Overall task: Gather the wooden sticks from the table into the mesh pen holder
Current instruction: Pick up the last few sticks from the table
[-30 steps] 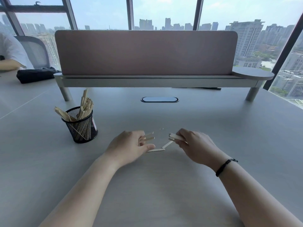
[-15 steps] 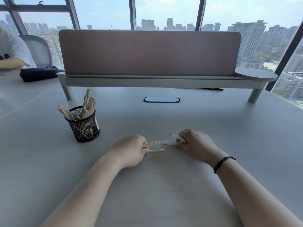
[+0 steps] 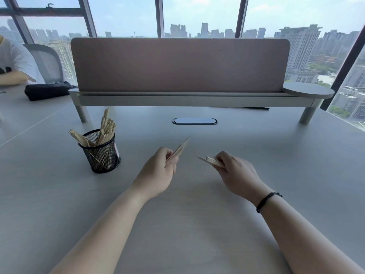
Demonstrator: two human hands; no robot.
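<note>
A black mesh pen holder (image 3: 102, 158) stands on the grey table (image 3: 59, 194) at the left, with several wooden sticks (image 3: 105, 126) poking out of its top. My left hand (image 3: 158, 173) is closed around a few wooden sticks (image 3: 180, 148) that point up and away to the right, lifted off the table. To its right, my right hand (image 3: 236, 174) grips a small bundle of sticks (image 3: 209, 161) whose ends point left. I see no loose stick lying on the table between the hands.
A desk divider panel (image 3: 179, 66) on a raised shelf (image 3: 197, 99) crosses the back of the table. An oval cable port (image 3: 194, 121) lies in the middle. A black pouch (image 3: 47, 91) and another person's arm (image 3: 11, 78) are at the far left.
Both hands picked the last loose sticks off the table and rose, moving apart. The left hand's sticks now tilt upward.
</note>
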